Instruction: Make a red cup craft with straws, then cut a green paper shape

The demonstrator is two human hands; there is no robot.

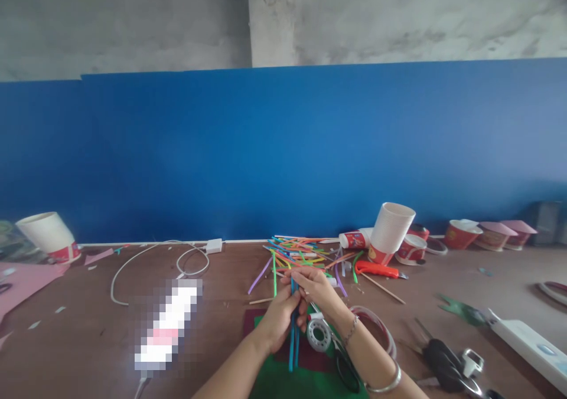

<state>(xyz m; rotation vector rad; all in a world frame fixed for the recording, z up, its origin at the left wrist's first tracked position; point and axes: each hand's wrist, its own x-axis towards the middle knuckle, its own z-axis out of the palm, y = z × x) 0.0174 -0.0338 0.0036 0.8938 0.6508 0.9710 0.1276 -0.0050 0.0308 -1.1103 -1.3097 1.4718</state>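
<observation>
Head view: person's two bare hands at a brown tabletop (101,340), straws being handled. Item one: blue straws (291,352), at least two, held side by side, lower ends pointing toward the wearer, above the green sheet (283,384) and dark red sheet (316,360). Item two: left hand (280,317), fingers closed round the straws' middle. Item three: right hand (313,287), fingers pinching near their upper end; exact fingertip contact partly hidden. Adjacent, below the right hand: pale round reel (319,335) and black-handled scissors (339,355). Beyond the hands: loose heap of coloured straws (296,248); orange-red cutter (376,269) to its right. Step in hand, as judged: aligning or joining the blue straws. Next move seems to call for a steady left grip and level ends.
</observation>
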